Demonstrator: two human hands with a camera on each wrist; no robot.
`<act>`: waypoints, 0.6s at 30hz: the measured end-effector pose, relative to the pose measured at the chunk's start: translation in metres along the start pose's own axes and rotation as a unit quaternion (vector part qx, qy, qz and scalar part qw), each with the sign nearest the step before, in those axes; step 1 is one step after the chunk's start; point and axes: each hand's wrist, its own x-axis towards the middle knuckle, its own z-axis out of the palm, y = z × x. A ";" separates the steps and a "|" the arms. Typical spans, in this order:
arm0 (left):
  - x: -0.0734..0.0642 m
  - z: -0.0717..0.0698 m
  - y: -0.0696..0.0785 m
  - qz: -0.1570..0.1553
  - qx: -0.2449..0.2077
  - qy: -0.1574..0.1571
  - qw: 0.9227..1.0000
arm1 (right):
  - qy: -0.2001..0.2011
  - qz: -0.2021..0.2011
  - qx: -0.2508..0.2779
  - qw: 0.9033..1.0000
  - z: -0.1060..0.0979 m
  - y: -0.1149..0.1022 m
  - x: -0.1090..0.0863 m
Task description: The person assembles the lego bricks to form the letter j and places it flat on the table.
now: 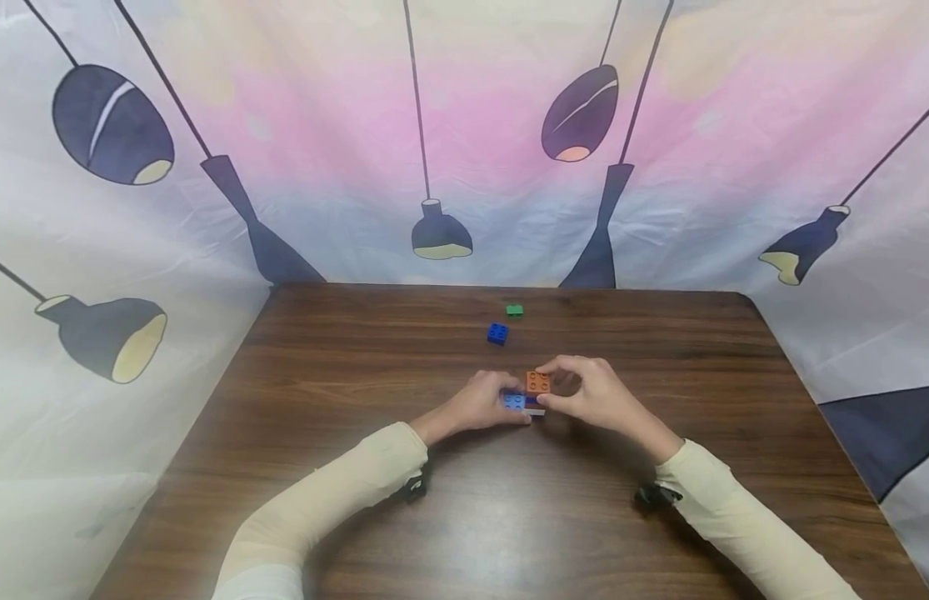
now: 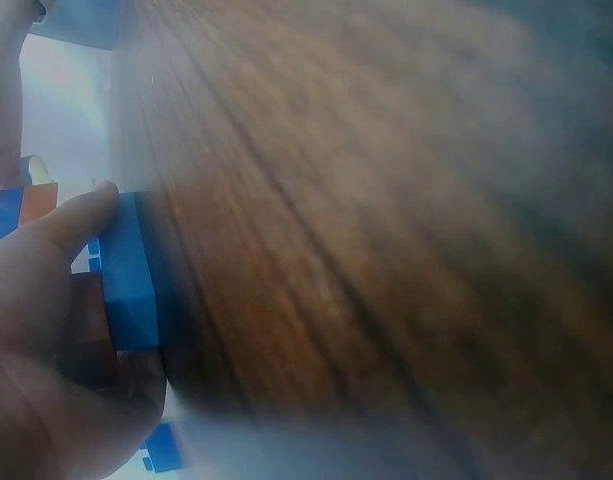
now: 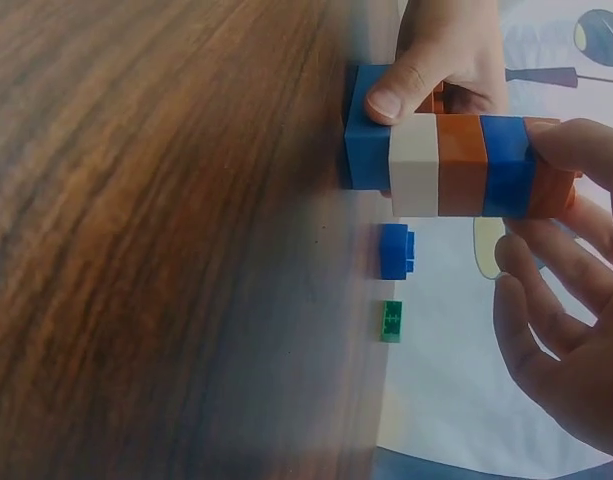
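A tower of toy building bricks stands on the table between both hands. Its base is a light blue brick [image 1: 514, 402], which my left hand [image 1: 479, 402] grips between thumb and fingers. From there upward come a white brick [image 3: 414, 170], an orange brick [image 3: 462, 168], a dark blue brick [image 3: 507, 168] and a top orange brick [image 1: 538, 382]. Thumb and index finger of my right hand [image 1: 599, 396] pinch that top brick. The left wrist view has the light blue base [image 2: 133, 285] close up, with the left fingers partly hiding the tower.
Beyond the hands lie a loose blue brick [image 1: 497, 334] and a small green brick [image 1: 514, 311]. The brown wooden table [image 1: 494, 517] reaches back to a printed cloth [image 1: 494, 125] with lamp drawings.
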 end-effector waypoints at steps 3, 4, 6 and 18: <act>0.000 0.000 0.000 0.000 0.001 0.000 1.000 | 0.002 -0.004 0.001 1.000 0.000 0.001 0.000; 0.000 0.000 0.000 0.000 0.002 0.000 1.000 | 0.003 -0.006 0.001 1.000 0.000 0.002 0.001; 0.000 -0.001 0.001 0.000 0.002 0.000 1.000 | 0.005 -0.011 0.000 1.000 0.000 0.003 0.000; 0.000 0.000 0.000 -0.001 0.000 -0.004 1.000 | 0.022 -0.016 0.023 0.999 -0.011 0.008 0.001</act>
